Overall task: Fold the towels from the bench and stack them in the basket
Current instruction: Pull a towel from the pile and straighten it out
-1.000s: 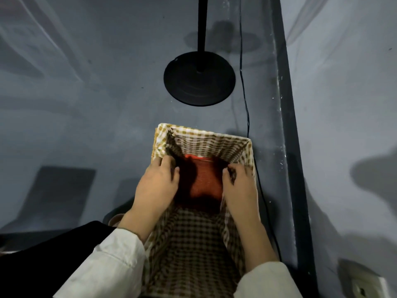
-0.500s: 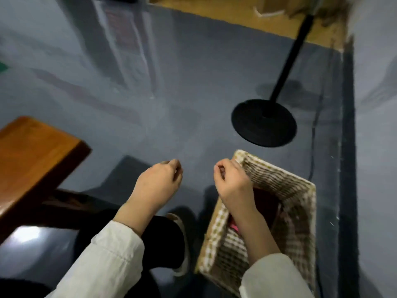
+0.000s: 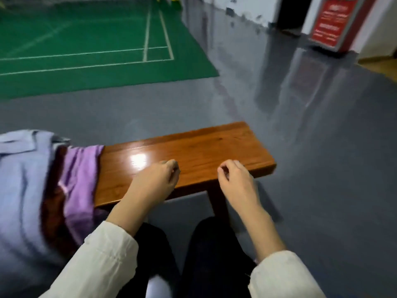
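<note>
Left hand and right hand hover over the worktop, each grip loosely curled and empty; the purple towel, draped at nine o'clock, looks soft, light, best pinched at two corners.

The towels on the left are smeared with motion blur and run off the left edge, so no clue how many there are, and they hide that end of the bench. The red sign top right is chopped by the top edge, lettering unreadable. The left sleeve and right sleeve both run off the bottom.
</note>
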The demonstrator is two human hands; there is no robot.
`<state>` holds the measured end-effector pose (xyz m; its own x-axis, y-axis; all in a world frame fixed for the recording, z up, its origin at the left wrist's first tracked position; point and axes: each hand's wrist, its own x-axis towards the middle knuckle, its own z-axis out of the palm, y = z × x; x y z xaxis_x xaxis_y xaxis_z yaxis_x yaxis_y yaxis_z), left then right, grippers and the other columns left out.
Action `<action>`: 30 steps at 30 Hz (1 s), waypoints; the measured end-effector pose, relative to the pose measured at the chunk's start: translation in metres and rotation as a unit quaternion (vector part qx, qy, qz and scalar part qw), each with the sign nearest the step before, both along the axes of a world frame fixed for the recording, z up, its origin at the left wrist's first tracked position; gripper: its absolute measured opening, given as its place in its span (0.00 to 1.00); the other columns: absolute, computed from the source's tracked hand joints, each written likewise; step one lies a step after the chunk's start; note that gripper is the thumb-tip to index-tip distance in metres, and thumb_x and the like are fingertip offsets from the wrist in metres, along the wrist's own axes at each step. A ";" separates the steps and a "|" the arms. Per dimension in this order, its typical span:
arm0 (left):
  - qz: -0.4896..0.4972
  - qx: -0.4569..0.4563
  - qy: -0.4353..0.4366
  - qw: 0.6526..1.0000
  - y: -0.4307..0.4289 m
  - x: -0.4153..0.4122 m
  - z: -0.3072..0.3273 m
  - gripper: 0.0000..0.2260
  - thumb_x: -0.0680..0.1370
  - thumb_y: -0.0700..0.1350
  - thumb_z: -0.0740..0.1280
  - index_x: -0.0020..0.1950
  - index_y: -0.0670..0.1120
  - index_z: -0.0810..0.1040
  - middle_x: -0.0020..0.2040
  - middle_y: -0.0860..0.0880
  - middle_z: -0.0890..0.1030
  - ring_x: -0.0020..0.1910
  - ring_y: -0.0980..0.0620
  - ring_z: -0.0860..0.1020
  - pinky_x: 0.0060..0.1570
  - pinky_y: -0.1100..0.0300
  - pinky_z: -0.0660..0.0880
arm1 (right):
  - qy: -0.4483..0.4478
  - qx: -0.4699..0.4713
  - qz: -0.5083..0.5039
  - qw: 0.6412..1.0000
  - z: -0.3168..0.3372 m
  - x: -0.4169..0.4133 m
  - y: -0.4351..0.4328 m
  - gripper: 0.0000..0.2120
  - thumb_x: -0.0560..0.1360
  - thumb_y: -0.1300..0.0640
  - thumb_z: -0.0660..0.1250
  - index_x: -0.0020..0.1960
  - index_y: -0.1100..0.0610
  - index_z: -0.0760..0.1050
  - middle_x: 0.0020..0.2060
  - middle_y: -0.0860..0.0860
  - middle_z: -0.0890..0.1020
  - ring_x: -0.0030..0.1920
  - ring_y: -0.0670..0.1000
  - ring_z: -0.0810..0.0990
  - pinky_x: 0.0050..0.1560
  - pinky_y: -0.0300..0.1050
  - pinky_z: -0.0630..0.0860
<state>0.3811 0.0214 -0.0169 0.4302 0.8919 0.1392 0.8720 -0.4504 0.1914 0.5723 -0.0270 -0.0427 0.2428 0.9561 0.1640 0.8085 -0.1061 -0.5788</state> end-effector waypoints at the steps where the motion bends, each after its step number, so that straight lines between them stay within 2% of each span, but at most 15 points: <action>1: 0.036 -0.004 0.002 0.999 0.001 -0.025 0.000 0.11 0.81 0.51 0.57 0.57 0.49 0.75 0.53 0.49 0.81 0.49 0.45 0.79 0.39 0.57 0.70 | -0.006 -0.004 0.035 0.999 0.002 -0.021 0.012 0.11 0.81 0.53 0.56 0.57 0.55 0.74 0.52 0.50 0.76 0.51 0.50 0.74 0.44 0.42 0.66; 4: 0.130 -0.021 -0.002 0.991 -0.004 -0.095 -0.001 0.11 0.81 0.50 0.58 0.57 0.48 0.75 0.54 0.47 0.80 0.52 0.43 0.79 0.46 0.54 0.74 | -0.020 -0.020 0.119 0.992 0.003 -0.082 0.037 0.11 0.82 0.52 0.56 0.58 0.54 0.73 0.52 0.48 0.76 0.48 0.47 0.72 0.43 0.41 0.64; 8: 0.216 -0.032 0.010 0.976 -0.017 -0.175 -0.007 0.11 0.81 0.51 0.57 0.55 0.47 0.75 0.55 0.46 0.80 0.54 0.42 0.78 0.48 0.53 0.72 | -0.033 -0.042 0.195 0.979 0.000 -0.162 0.055 0.11 0.81 0.52 0.56 0.58 0.54 0.74 0.51 0.48 0.76 0.46 0.46 0.71 0.43 0.41 0.65; 11: 0.260 -0.041 0.006 0.965 -0.026 -0.221 -0.009 0.11 0.80 0.51 0.58 0.54 0.47 0.75 0.56 0.45 0.79 0.55 0.42 0.77 0.47 0.52 0.72 | -0.041 -0.052 0.234 0.970 -0.003 -0.213 0.062 0.11 0.81 0.51 0.56 0.57 0.54 0.74 0.53 0.49 0.77 0.51 0.51 0.75 0.45 0.43 0.68; 14: 0.289 -0.047 -0.003 0.956 -0.032 -0.258 -0.009 0.11 0.80 0.53 0.58 0.54 0.48 0.75 0.55 0.46 0.80 0.54 0.42 0.78 0.48 0.52 0.73 | -0.037 -0.056 0.263 0.962 -0.007 -0.258 0.068 0.11 0.80 0.53 0.58 0.56 0.55 0.75 0.54 0.52 0.78 0.55 0.55 0.76 0.50 0.46 0.69; 19: 0.330 -0.062 -0.014 0.942 -0.036 -0.316 -0.010 0.10 0.81 0.51 0.57 0.55 0.49 0.75 0.54 0.49 0.79 0.52 0.45 0.77 0.46 0.54 0.72 | -0.031 -0.065 0.308 0.949 -0.009 -0.322 0.078 0.10 0.79 0.53 0.58 0.53 0.57 0.75 0.52 0.55 0.78 0.54 0.57 0.77 0.50 0.48 0.68; 24: 0.355 -0.056 -0.029 0.933 -0.027 -0.362 -0.007 0.10 0.80 0.50 0.58 0.54 0.49 0.76 0.53 0.48 0.80 0.52 0.45 0.77 0.46 0.53 0.73 | -0.019 -0.064 0.331 0.941 -0.005 -0.374 0.094 0.11 0.79 0.53 0.58 0.54 0.57 0.75 0.54 0.56 0.79 0.55 0.58 0.76 0.53 0.48 0.69; 30: 0.376 0.005 -0.065 0.924 -0.002 -0.398 -0.002 0.09 0.80 0.49 0.59 0.52 0.47 0.76 0.50 0.46 0.81 0.49 0.44 0.78 0.44 0.52 0.73 | -0.027 -0.063 0.338 0.939 -0.004 -0.420 0.125 0.10 0.79 0.54 0.57 0.52 0.59 0.74 0.53 0.56 0.78 0.55 0.59 0.76 0.47 0.48 0.68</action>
<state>-0.0170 0.0197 -0.0185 -0.3319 0.9305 0.1552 0.9093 0.2718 0.3150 0.1527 0.0978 -0.0465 -0.4325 0.9010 0.0345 0.7426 0.3776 -0.5531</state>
